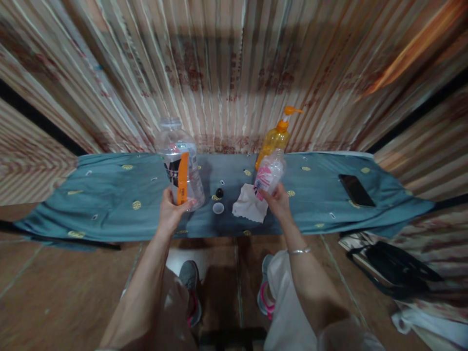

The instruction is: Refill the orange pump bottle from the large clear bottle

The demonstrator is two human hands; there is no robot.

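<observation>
My left hand (171,210) is closed around the base of a large clear plastic bottle (179,163) with an orange and black label, standing uncapped on the blue-green cloth (109,200). My right hand (278,201) grips a small clear bottle (269,174) with a pink label, tilted up to the right. Between the hands lie a small black cap (219,193), a white round lid (218,208) and a crumpled white tissue (249,204). Behind the small bottle stands an orange pump bottle (275,139).
A black phone (356,190) lies on the cloth at the right. The narrow cloth-covered surface runs along a striped curtain-like wall (234,73). A black bag (398,268) sits on the brown tiled floor at the right, and my shoes show below.
</observation>
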